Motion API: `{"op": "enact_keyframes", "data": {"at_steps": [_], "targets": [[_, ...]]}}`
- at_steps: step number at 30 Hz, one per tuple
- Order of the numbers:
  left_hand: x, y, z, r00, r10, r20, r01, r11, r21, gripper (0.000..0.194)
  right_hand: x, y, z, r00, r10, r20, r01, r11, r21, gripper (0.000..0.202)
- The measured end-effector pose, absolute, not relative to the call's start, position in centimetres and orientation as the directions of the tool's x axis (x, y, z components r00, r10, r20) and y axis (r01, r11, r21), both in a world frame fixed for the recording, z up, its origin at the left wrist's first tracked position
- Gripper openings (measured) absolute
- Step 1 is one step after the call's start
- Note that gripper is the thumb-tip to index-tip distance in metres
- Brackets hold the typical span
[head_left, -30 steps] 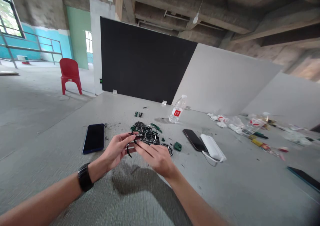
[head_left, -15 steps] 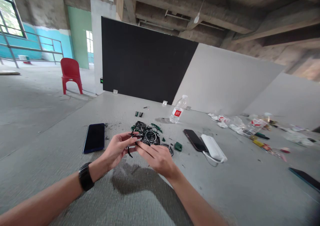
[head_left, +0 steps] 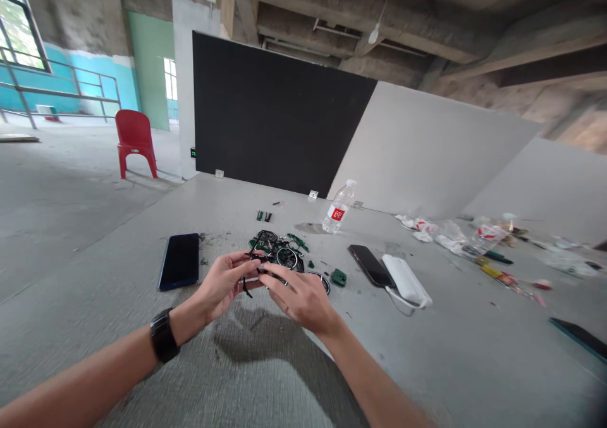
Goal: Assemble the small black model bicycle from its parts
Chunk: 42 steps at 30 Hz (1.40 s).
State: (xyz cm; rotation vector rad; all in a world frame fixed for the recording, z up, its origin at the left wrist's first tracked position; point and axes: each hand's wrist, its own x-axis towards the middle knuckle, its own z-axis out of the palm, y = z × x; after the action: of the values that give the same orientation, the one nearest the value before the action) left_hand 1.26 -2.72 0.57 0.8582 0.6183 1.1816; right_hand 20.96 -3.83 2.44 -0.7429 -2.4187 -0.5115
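My left hand (head_left: 227, 282) is closed on a thin black part (head_left: 256, 256), with one dark piece sticking out below the fingers. My right hand (head_left: 296, 295) meets it from the right, its fingertips pinched at the same part. Just beyond the hands lies a pile of small black and green pieces, with a spoked wheel (head_left: 287, 258) on top. Another wheel (head_left: 322, 282) shows partly behind my right hand. A green block (head_left: 338, 277) sits to the right of the pile. My fingers hide much of the held part.
A dark phone (head_left: 179, 262) lies left of the hands. To the right are another phone (head_left: 370, 265), a white power bank (head_left: 405, 279) with a cable, and an upright bottle (head_left: 339, 208). Wrappers and bottles litter the far right. A black panel (head_left: 279, 112) stands behind.
The fingers of my right hand have shifted slightly at the black part. My left hand stays nearly where it was, and the pile looks unchanged.
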Motion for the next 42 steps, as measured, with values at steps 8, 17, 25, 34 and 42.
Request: {"op": "enact_keyframes", "data": {"at_steps": [8,17,25,34,42], "targets": [[1.5,-2.8,1.0,0.277,0.961,-0.008,-0.532,0.161,0.831,0.031,22.5,-1.9,3.0,-0.138,0.753,0.643,0.659,0.555,-0.508,0.023],[1.3,-2.6,0.5,0.269,0.962,-0.049,-0.506,0.184,0.842,0.028,27.5,1.1,3.2,-0.186,0.888,0.421,0.771,0.397,-0.498,0.041],[1.0,-2.5,1.1,0.238,0.968,-0.079,-0.520,0.196,0.831,0.026,29.5,1.3,3.4,-0.201,0.936,0.289,0.874,0.305,-0.377,0.024],[0.0,-1.5,1.5,0.189,0.980,-0.068,-0.528,0.160,0.834,0.024,24.3,-1.7,4.2,-0.490,0.835,0.251,0.772,0.549,-0.319,0.022],[-0.1,-1.4,1.1,0.194,0.980,-0.040,-0.514,0.137,0.847,0.027,22.1,-2.5,2.2,-0.592,0.789,0.161,0.756,0.614,-0.227,0.021]]}}
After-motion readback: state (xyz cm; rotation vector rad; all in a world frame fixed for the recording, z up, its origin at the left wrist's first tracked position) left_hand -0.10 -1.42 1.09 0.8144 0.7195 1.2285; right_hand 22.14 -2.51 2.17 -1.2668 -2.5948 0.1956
